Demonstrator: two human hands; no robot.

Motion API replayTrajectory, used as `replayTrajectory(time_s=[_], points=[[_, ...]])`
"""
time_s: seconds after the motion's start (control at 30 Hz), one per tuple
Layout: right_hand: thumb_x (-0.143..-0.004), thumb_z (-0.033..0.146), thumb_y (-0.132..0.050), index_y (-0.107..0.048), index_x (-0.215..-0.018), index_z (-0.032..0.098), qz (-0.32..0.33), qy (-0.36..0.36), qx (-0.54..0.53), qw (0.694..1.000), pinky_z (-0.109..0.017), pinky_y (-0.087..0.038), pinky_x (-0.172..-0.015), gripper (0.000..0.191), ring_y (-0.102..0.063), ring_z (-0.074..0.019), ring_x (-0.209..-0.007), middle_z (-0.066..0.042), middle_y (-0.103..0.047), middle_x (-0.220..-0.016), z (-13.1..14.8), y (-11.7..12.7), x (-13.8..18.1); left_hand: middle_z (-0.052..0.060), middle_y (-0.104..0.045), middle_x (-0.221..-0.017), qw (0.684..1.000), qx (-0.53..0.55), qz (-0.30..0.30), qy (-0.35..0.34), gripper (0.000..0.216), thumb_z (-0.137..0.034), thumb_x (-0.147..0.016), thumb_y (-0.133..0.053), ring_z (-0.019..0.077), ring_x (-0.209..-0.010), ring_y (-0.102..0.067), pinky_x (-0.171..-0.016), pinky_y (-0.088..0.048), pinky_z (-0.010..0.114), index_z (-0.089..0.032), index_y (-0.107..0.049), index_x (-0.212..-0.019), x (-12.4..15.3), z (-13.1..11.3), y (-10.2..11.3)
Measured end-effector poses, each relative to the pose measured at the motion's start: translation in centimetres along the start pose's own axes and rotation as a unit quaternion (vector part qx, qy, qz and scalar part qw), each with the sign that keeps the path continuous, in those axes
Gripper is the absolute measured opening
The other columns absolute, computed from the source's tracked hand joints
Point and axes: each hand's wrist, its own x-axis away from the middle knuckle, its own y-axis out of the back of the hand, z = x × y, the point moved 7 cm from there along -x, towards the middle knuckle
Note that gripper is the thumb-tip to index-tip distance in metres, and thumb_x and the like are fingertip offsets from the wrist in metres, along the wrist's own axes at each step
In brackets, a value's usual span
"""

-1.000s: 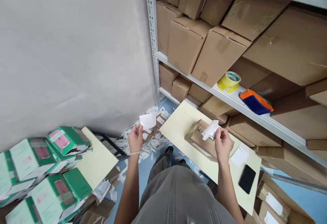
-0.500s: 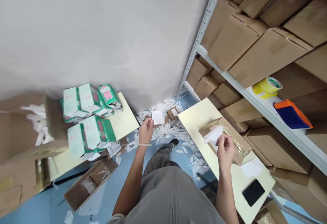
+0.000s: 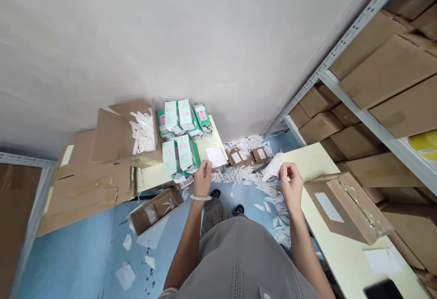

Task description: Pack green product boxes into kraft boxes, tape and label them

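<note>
My left hand (image 3: 203, 178) pinches a small white paper square (image 3: 216, 157) by its lower left corner, out in front of me. A second, slightly curled piece of white paper (image 3: 273, 167) is pinched in my right hand (image 3: 291, 183), over the scrap-strewn floor beside the right table. Both hands are raised and apart from each other. A flat cardboard box (image 3: 341, 212) with a white label and clear tape rests on the right table (image 3: 317, 160), just right of my right hand. Green-and-white boxes (image 3: 184, 151) stand on the left table, left of my left hand.
An open carton (image 3: 112, 135) holding white paper strips sits at the left. Paper scraps (image 3: 235, 176) cover the floor between the tables. Shelving (image 3: 372, 112) stacked with cartons rises on the right. A black phone (image 3: 384, 290) lies on the right table, and an open box (image 3: 159, 212) is on the floor.
My view has swung left. My right hand has moved away from above the cardboard box with its paper, and the box's white label now shows. Both hands still hold their papers.
</note>
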Motion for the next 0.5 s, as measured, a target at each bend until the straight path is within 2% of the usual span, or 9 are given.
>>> replayTrajectory(time_s=[0.1,0.2,0.27,0.33,0.4,0.5], points=[[-0.093,0.042,-0.045,-0.054,-0.082,0.020,0.072,0.047,-0.036,0.996,-0.025,-0.038,-0.063,0.026,-0.046,-0.0132,-0.062,0.003,-0.049,-0.067,5.8,-7.5,-1.1,0.001,-0.067,-0.074,1.000,-0.011,0.028,0.000,0.028,-0.048,-0.091,-0.043,0.0197,-0.071,-0.068,-0.067,-0.050,0.029,-0.022,-0.054,-0.088,-0.5,0.6,2.7],[-0.093,0.044,-0.042,-0.054,-0.082,0.021,0.194,0.103,-0.096,0.971,-0.024,-0.038,-0.062,0.028,-0.047,-0.0128,-0.062,0.003,-0.048,-0.067,13.0,-17.3,-1.6,0.001,-0.066,-0.076,0.999,-0.012,0.046,-0.005,0.026,-0.047,-0.091,-0.044,0.0201,-0.078,-0.069,-0.066,-0.049,0.028,-0.023,-0.055,-0.087,-0.7,0.5,6.2],[-0.094,0.044,-0.040,-0.052,-0.083,0.022,0.267,0.138,-0.146,0.943,-0.023,-0.038,-0.061,0.028,-0.047,-0.0122,-0.062,0.003,-0.048,-0.068,17.7,-24.2,-1.3,0.001,-0.066,-0.077,1.000,-0.005,0.027,-0.001,0.027,-0.047,-0.091,-0.045,0.0197,-0.079,-0.069,-0.066,-0.049,0.027,-0.023,-0.055,-0.089,-0.9,0.4,9.3],[-0.095,0.043,-0.037,-0.053,-0.085,0.022,0.309,0.177,-0.160,0.921,-0.022,-0.039,-0.062,0.028,-0.048,-0.0121,-0.063,0.003,-0.049,-0.070,21.7,-30.7,-0.7,0.001,-0.065,-0.077,1.000,0.004,-0.014,0.010,0.028,-0.048,-0.091,-0.046,0.0190,-0.077,-0.069,-0.063,-0.048,0.026,-0.022,-0.055,-0.089,-1.2,0.7,12.6],[-0.097,0.039,-0.036,-0.055,-0.089,0.021,0.331,0.209,-0.134,0.911,-0.023,-0.039,-0.063,0.028,-0.050,-0.0128,-0.065,0.002,-0.053,-0.072,24.5,-36.6,-0.1,0.000,-0.063,-0.077,0.998,0.011,-0.060,0.025,0.030,-0.051,-0.090,-0.047,0.0185,-0.074,-0.069,-0.060,-0.047,0.025,-0.022,-0.055,-0.090,-1.5,1.5,15.7],[-0.097,0.030,-0.039,-0.062,-0.102,0.021,0.382,0.270,-0.022,0.884,-0.025,-0.041,-0.071,0.025,-0.057,-0.0163,-0.079,-0.002,-0.063,-0.091,26.4,-43.6,0.9,0.000,-0.060,-0.076,0.994,0.019,-0.101,0.043,0.036,-0.056,-0.088,-0.048,0.0186,-0.072,-0.070,-0.058,-0.047,0.024,-0.021,-0.055,-0.091,-1.8,2.8,19.0]])
